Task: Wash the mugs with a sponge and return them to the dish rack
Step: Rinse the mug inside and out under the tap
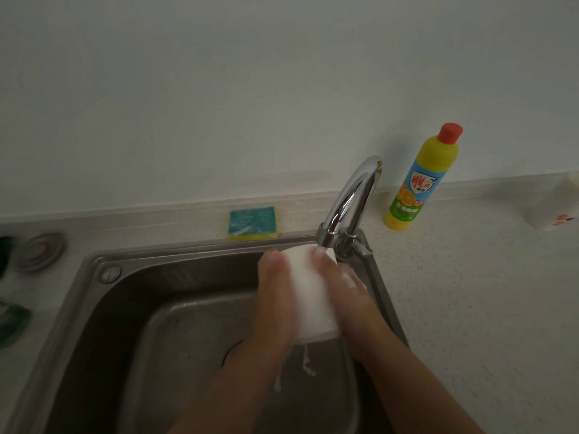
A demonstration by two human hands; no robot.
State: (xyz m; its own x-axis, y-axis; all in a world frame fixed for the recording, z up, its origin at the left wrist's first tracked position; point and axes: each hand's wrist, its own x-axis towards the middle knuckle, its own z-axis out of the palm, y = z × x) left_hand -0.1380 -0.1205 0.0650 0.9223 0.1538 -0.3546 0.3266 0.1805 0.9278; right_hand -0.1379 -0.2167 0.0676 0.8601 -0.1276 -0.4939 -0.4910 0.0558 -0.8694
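Observation:
A white mug (308, 292) is held over the steel sink (131, 296) right under the chrome tap (351, 202), whose water runs onto its far end. My left hand (274, 296) grips the mug's left side and my right hand (347, 296) grips its right side, both with foam on the fingers. Water and suds drip from the mug's near end into the basin. The blue and yellow sponge (253, 222) lies on the counter behind the sink, apart from both hands.
A yellow dish soap bottle (421, 180) with a red cap stands right of the tap. A white object (554, 205) sits blurred at the far right. A round metal sink plug (39, 250) and dark green items (11, 321) lie on the counter at left.

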